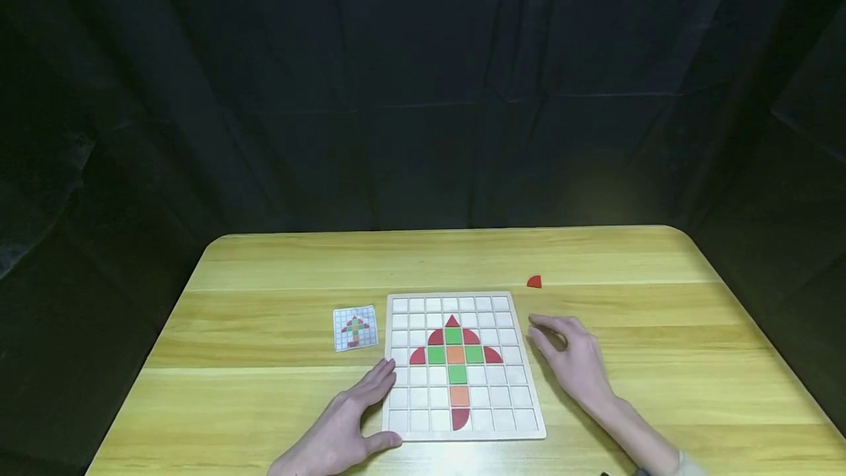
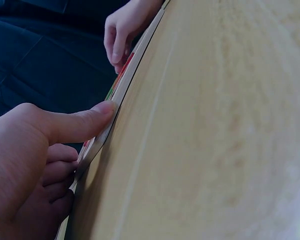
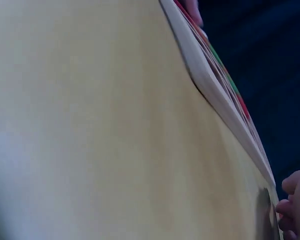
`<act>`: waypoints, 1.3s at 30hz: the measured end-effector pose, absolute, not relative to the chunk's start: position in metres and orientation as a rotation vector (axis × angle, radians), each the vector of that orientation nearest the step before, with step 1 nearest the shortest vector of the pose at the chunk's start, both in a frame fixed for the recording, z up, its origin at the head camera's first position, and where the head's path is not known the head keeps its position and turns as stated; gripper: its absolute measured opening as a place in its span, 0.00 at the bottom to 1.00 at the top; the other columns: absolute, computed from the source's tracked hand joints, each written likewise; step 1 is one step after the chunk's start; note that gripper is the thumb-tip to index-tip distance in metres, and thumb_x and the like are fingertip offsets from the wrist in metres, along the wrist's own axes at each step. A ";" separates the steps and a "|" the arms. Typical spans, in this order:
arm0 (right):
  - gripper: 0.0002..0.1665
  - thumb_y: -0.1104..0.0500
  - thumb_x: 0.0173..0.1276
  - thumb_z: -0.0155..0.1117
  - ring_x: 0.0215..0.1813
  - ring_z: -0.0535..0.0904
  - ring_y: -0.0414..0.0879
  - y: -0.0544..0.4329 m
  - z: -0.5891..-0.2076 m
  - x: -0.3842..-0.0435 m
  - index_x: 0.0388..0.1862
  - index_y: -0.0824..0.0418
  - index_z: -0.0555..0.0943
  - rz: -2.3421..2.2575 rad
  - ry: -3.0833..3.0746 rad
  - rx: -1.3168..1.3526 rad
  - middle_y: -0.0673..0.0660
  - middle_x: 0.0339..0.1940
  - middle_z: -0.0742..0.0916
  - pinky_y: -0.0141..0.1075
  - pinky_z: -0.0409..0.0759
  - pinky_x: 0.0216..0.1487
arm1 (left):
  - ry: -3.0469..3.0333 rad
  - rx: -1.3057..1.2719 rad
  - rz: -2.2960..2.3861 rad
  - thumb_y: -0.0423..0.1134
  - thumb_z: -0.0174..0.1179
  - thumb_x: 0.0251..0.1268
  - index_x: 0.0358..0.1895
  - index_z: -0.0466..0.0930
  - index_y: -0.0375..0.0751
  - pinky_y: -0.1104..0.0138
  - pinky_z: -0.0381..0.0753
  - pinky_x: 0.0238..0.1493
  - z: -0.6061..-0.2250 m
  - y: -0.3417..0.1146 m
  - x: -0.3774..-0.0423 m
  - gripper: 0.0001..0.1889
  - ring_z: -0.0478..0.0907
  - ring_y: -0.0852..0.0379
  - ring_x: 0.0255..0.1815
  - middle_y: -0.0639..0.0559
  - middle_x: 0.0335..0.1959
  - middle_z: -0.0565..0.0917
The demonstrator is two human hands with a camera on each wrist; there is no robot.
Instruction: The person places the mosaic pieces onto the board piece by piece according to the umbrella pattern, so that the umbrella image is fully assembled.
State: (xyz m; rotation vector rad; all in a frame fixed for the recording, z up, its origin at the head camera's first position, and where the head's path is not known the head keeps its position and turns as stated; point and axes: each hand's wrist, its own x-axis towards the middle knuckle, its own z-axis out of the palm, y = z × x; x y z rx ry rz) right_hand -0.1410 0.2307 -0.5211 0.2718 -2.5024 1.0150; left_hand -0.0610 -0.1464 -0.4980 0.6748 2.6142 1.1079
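A white gridded board (image 1: 485,417) lies on the table, carrying red, green and orange pieces in an arrow-like pattern. At its top is a red triangle (image 1: 452,322); at its bottom, a red quarter-circle (image 1: 460,419). My left hand (image 1: 346,421) touches the board's near-left corner, thumb at the near edge and fingers along the left side. In the left wrist view the thumb (image 2: 85,123) rests on the board's rim. Just beyond the board's right edge, my right hand (image 1: 575,360) has thumb and forefinger apart, with nothing visible between them. A loose red quarter-circle (image 1: 534,282) lies farther back.
Left of the board, close to my left fingertips, lies a small pattern card (image 1: 355,328) printed with a similar coloured figure on a grid. The wooden table (image 1: 264,314) has rounded far corners. Dark cloth (image 1: 423,94) hangs behind it and at both sides.
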 end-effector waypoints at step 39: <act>0.13 0.61 0.58 0.77 0.44 0.84 0.64 0.247 -0.520 -0.229 0.40 0.66 0.88 0.904 -2.475 0.130 0.65 0.40 0.90 0.57 0.78 0.48 | 2.617 0.681 1.121 0.56 0.68 0.61 0.75 0.63 0.35 0.53 0.62 0.76 -0.500 -0.147 -0.062 0.44 0.55 0.47 0.80 0.51 0.80 0.57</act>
